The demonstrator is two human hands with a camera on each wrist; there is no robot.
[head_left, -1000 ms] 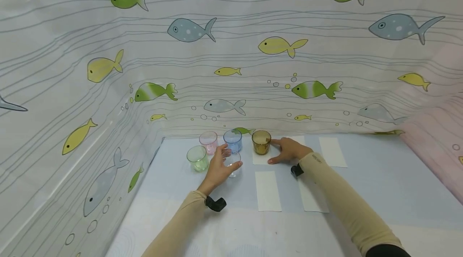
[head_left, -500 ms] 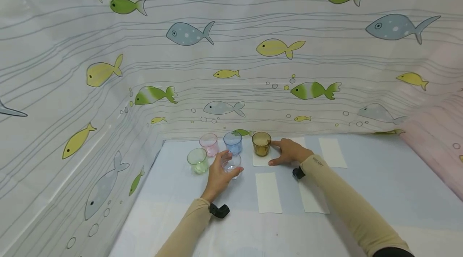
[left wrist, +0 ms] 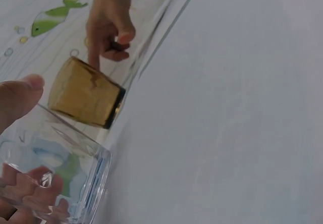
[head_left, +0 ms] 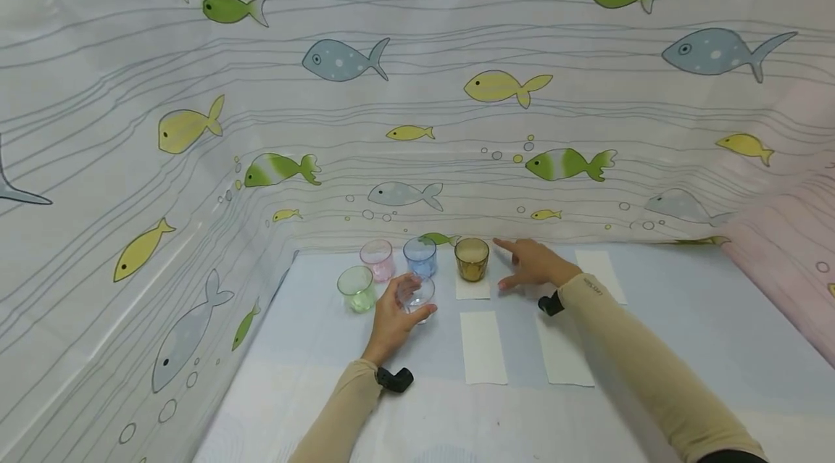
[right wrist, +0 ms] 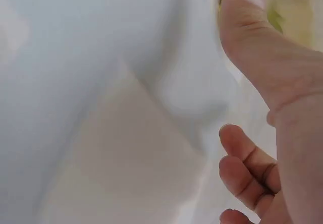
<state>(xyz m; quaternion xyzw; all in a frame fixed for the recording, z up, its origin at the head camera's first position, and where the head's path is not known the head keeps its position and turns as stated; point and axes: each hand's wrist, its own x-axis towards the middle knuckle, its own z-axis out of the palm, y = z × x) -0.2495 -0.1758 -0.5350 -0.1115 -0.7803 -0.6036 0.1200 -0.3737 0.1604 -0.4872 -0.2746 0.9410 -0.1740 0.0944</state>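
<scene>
My left hand (head_left: 394, 314) curls round a clear glass (head_left: 420, 290), thumb at the near side and fingers behind. Through the glass's wall the curled fingers (left wrist: 35, 188) show in the left wrist view. The glass is upright in the head view. My right hand (head_left: 538, 265) is just right of an amber glass (head_left: 472, 260), apart from it, index finger extended and thumb spread. This amber glass stands upright on a white paper strip (head_left: 472, 290). In the right wrist view the thumb (right wrist: 247, 22) overlaps a yellowish patch, and the other fingertips are loosely bent.
Behind and left of the clear glass stand a blue glass (head_left: 420, 258), a pink glass (head_left: 377, 260) and a green glass (head_left: 356, 289). Other white paper strips (head_left: 483, 347) lie on the table nearer me and at the right (head_left: 600, 276). A fish-patterned curtain (head_left: 404, 101) encloses the table.
My right hand has drawn away to the right from the amber glass, its index finger lifting off. My left hand has closed in round the clear glass.
</scene>
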